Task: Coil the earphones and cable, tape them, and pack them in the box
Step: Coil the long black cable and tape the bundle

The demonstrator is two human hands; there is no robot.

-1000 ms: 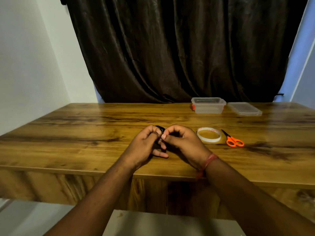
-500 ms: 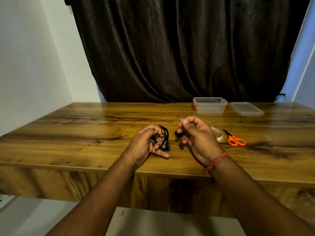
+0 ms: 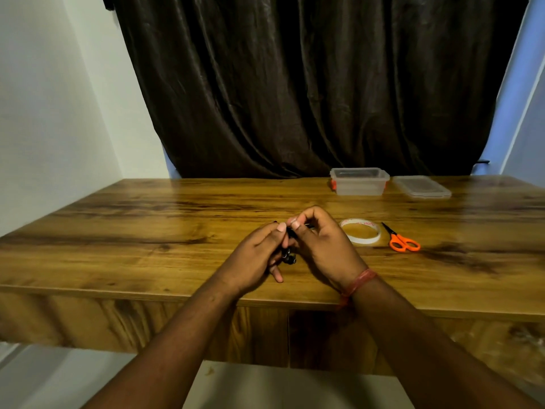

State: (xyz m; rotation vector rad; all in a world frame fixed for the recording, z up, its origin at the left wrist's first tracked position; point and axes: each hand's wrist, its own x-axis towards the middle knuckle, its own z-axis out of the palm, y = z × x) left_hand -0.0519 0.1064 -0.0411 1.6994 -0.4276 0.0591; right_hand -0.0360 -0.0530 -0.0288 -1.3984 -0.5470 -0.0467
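The black earphones are held just above the wooden table, between the two hands, so that the thin cord can be wound into a small bundle. The left hand is curled round the gathered loops, which keeps them from springing apart; the glossy earbud ends hang below its fingers. The right hand is pinched on a short length of the cord, close against the left thumb, apparently to lay on another turn. Coiling is judged to be near its end, and no tape is seen on the bundle.

The translucent tape roll, a flat ring, is laid just beside the right hand, with the orange-handled scissors next to it, both within easy reach for taping. The clear plastic box, with orange clips, is set open at the far edge, its lid flat alongside, ready for packing.
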